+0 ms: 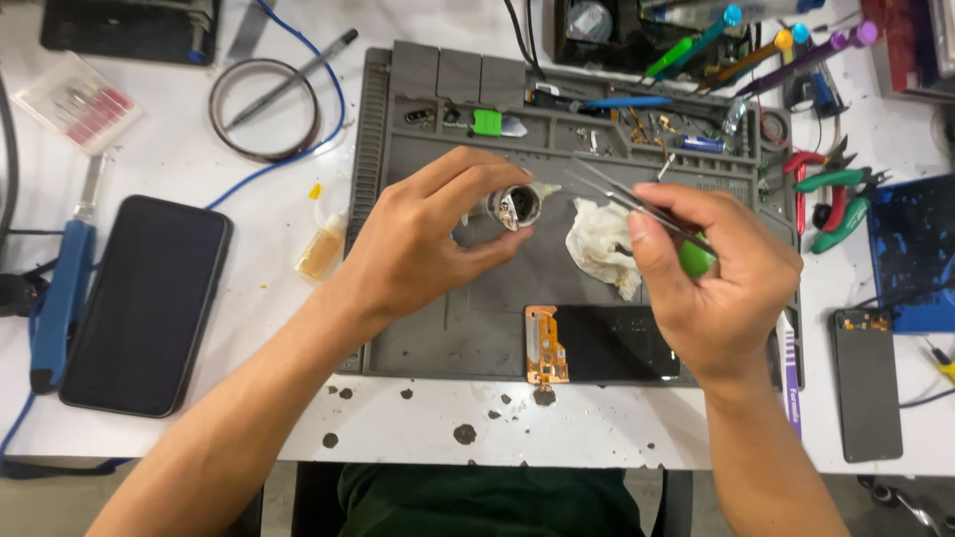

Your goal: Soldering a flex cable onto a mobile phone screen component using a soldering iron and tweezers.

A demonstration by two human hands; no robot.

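Metal tweezers [622, 199] pinched in right hand [721, 288]; left hand [423, 244] grips small silver cylinder [514, 206] over grey mat [458, 328]. Handling: steady cylinder, bring tips in slowly.

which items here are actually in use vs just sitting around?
In use:
- left hand holding a small round metal container
- right hand holding tweezers, tips near the container
- grey work mat under both

Lying about:
- crumpled white tissue
- phone screen with orange flex
- black phone
- small glue bottle
- red and green pliers
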